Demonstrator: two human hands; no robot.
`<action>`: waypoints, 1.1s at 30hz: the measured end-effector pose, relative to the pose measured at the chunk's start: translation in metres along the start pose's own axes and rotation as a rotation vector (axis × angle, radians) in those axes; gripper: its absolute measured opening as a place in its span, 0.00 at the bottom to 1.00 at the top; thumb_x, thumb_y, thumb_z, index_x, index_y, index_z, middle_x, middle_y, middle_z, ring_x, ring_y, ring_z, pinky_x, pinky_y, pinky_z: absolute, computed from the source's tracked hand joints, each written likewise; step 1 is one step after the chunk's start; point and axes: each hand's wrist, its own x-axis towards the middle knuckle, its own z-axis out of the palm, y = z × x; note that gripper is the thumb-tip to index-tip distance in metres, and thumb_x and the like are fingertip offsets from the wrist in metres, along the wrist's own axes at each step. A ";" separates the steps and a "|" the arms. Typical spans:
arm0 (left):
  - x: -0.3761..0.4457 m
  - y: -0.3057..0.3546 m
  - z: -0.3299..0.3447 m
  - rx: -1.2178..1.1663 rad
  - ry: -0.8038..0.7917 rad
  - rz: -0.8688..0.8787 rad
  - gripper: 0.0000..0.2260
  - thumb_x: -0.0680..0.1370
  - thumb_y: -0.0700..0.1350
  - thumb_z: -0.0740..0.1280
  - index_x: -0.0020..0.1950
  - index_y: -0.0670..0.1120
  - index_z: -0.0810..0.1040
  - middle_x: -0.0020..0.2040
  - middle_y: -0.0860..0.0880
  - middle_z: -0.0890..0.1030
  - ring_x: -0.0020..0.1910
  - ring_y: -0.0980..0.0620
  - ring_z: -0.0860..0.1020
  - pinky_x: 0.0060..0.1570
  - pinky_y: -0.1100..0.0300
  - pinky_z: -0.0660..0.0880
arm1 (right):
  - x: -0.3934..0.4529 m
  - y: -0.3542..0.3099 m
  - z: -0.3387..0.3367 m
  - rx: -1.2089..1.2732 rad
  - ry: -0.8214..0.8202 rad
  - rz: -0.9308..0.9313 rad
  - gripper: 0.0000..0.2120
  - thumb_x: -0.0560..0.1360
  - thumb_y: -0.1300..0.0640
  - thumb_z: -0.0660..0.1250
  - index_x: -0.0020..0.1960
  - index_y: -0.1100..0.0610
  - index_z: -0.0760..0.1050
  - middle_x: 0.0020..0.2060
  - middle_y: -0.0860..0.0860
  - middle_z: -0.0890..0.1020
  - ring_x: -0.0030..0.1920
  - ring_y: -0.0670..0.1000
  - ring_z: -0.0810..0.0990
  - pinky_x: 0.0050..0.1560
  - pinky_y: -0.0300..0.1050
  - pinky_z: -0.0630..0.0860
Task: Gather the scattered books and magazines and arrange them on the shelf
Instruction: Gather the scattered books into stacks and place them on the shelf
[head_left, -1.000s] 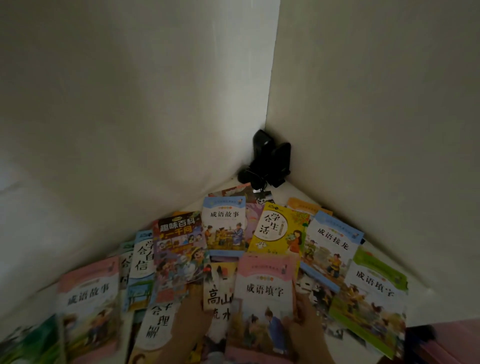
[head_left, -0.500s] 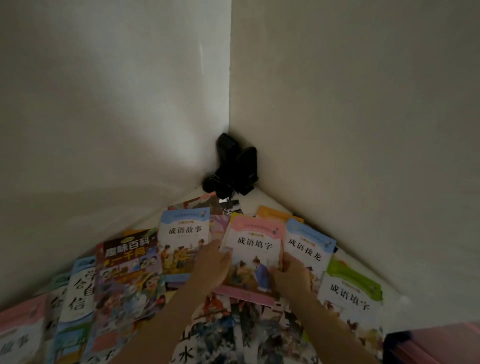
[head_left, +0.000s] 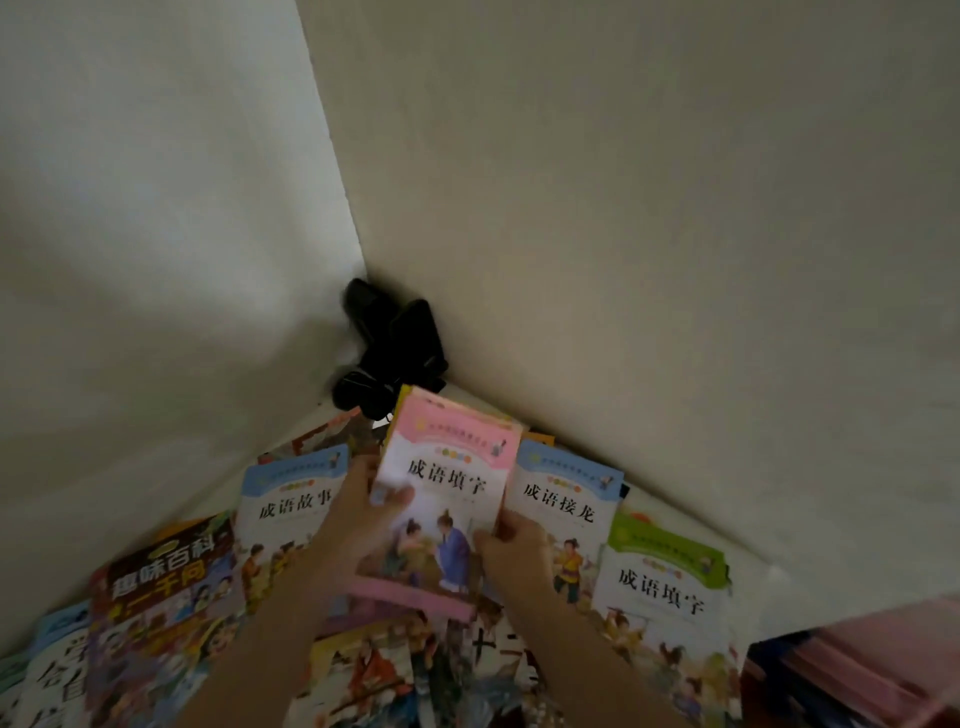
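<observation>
A: Where is the thin pink-covered paperback book with the two painted figures (head_left: 448, 499) right now?

B: Just in front of the black device tucked in the wall corner (head_left: 387, 345), raised off the other books, its top edge tilted toward that device. Both hands have it. The left hand (head_left: 349, 519) grips its left edge, thumb curled onto the cover; the right hand (head_left: 511, 540) pinches its right edge, fingers (head_left: 485, 540) bent over the front. A yellow edge peeks out behind its top, so there may be a second book held with it, though I cannot tell.

A: And around it?

B: Left of it, further from the device, lies a blue-topped paperback (head_left: 291, 499), then a dark, busy encyclopedia-style book (head_left: 166, 587). Right of it a second blue-topped paperback (head_left: 563, 514), and beyond that a green-topped paperback (head_left: 662, 608). All lie flat and overlapping on the pale surface (head_left: 675, 519). No shelf is in view.

A: How will it handle?

B: Light, I would judge, and floppy: a soft glossy cover that bends and may slide against its neighbours. Holding both long edges, as now, keeps it flat. For stacking, I would grip near the spine and square the edges, since loose pages can fan open.
</observation>
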 end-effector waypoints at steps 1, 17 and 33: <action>-0.005 0.013 -0.003 -0.015 0.006 0.091 0.16 0.77 0.45 0.69 0.62 0.50 0.67 0.54 0.53 0.77 0.54 0.51 0.78 0.47 0.55 0.75 | -0.001 -0.012 0.000 0.076 -0.012 -0.050 0.10 0.75 0.66 0.65 0.47 0.52 0.80 0.38 0.47 0.83 0.40 0.48 0.82 0.37 0.39 0.79; -0.002 -0.004 0.126 0.227 -0.145 -0.049 0.20 0.75 0.53 0.70 0.64 0.49 0.72 0.57 0.52 0.78 0.54 0.51 0.77 0.49 0.57 0.76 | -0.005 0.047 -0.076 -0.162 0.314 0.147 0.14 0.74 0.50 0.64 0.56 0.55 0.69 0.47 0.54 0.79 0.45 0.57 0.80 0.43 0.53 0.80; -0.088 0.001 0.209 0.339 -0.347 -0.123 0.40 0.73 0.55 0.71 0.77 0.46 0.53 0.73 0.45 0.62 0.70 0.45 0.64 0.69 0.48 0.66 | -0.082 0.106 -0.172 -0.133 0.358 0.124 0.07 0.76 0.58 0.65 0.51 0.48 0.76 0.48 0.53 0.80 0.48 0.54 0.80 0.48 0.55 0.80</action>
